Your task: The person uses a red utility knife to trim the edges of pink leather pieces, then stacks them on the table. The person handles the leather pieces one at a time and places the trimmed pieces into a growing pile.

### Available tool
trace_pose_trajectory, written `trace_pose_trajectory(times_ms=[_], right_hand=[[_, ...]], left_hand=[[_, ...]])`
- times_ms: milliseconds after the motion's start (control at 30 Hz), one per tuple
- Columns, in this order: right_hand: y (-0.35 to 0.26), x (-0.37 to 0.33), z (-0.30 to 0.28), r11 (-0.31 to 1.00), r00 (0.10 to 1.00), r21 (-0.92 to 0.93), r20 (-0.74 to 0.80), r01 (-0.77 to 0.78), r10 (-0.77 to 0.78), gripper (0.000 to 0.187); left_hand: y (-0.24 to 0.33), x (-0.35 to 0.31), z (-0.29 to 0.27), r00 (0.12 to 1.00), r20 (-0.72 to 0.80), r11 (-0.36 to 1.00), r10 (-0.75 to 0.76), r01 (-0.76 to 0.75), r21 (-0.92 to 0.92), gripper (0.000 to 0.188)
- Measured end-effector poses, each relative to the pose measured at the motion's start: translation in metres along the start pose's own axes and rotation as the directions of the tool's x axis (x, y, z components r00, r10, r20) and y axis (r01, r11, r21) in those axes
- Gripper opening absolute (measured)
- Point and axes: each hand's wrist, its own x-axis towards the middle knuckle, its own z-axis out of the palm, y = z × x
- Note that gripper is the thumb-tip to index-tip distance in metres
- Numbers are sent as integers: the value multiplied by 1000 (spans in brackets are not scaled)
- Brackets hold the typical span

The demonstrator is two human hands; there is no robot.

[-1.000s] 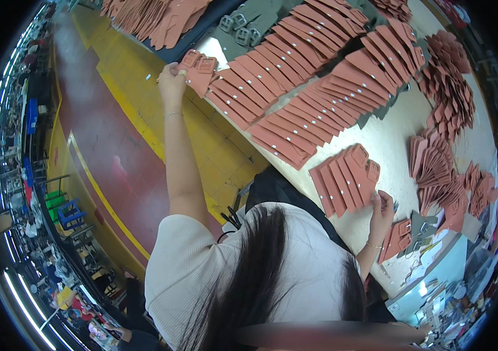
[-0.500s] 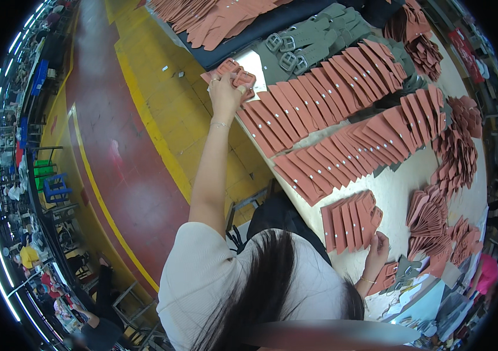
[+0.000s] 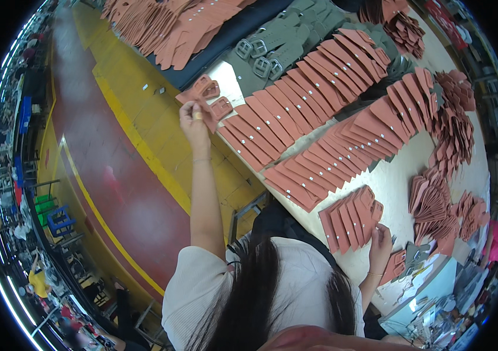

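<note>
Across the pale worktable lie two long overlapping rows of reddish-brown leather strips (too many and too overlapped to count exactly), each with small metal studs. Nearer the person sits a shorter batch of about seven such strips. Grey buckled straps lie on a dark mat at the far edge, at least four buckles visible. Loose heaps of brown pieces crowd the right side. Left hand, arm outstretched, pinches a buckled brown strap at the table's far-left corner, fingers closed on it. Right hand rests fingertips on the short batch's near edge; whether it actually grips cannot be told. Yellow line borders the red floor.
</note>
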Motion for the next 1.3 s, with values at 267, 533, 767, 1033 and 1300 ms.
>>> trace_pose_trajectory(times_ms=[267,533,767,1033,1300], right_hand=[[3,3,0,1000,1000,0,18,4,-4,26],[-3,-2,-2,999,1000,-39,18,-22,23,25],[-2,-2,-2,999,1000,52,20,-1,0,26],[12,1,10,986,994,163,-103,-17,34,34],[14,1,24,953,972,298,-204,-52,117,39]], left_hand=[[10,0,0,998,5,998,-65,65,-26,16],[34,-2,16,941,303,690,151,-320,650,46],[44,-16,18,930,336,514,150,-364,777,62],[37,1,4,830,482,394,281,-558,731,52],[44,-7,11,855,317,531,409,-506,680,61]])
